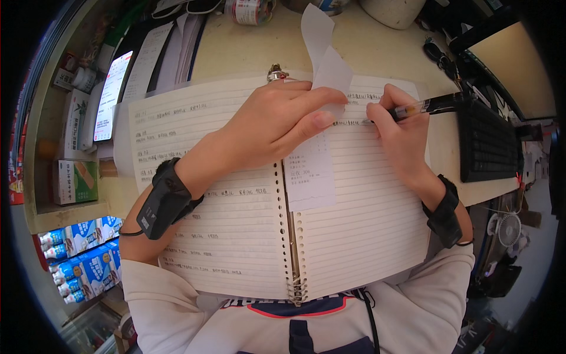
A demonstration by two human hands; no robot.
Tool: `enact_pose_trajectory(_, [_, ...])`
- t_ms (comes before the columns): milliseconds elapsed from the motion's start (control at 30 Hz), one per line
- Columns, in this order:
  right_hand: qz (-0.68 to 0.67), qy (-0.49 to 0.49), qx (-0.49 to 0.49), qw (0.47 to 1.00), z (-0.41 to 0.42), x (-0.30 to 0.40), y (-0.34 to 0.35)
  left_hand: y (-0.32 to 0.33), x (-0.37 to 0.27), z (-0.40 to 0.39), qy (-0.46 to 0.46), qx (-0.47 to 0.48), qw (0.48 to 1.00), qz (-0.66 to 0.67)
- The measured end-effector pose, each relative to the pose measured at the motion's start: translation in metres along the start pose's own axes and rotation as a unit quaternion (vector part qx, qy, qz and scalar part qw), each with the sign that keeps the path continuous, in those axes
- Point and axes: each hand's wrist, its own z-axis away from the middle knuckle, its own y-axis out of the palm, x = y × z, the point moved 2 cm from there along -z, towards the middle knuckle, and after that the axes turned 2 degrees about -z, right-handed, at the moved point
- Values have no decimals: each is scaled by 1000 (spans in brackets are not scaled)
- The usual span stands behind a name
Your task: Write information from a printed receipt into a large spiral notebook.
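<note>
A ring-bound notebook (367,186) lies open before me, its ruled left page largely filled with handwriting. A pen (411,109) is gripped in my right hand (398,130), its tip touching the upper part of the right page at a handwritten line. My left hand (274,121) lies across the top of the binding, holding a printed paper receipt (311,186) against the notebook. Below the hand, the receipt hangs flat over the metal rings (297,287); above it, white paper strips (332,73) curl upward. The left palm and some fingertips are hidden.
A lit smartphone (112,97) leans at the left beside stacked papers (179,53) and small boxes (76,181). On the right stand a black keyboard (486,137) and a monitor (508,66). Keys (442,57) and a plastic jar (247,9) lie farther back on the desk (247,48).
</note>
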Motion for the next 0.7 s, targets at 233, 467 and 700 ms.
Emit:
enact_pose_trajectory(233, [6,-23,12,1000,0,0,0,-1,-1,-1,-5,2,1000,16])
enact_pose_trajectory(467, [2,-8,16,1000,0,-1,0,0,0,0,-5,2,1000,14])
enact_pose_trajectory(700, [9,-11,20,1000,-1,-3,0,0,0,0,-5,3,1000,12])
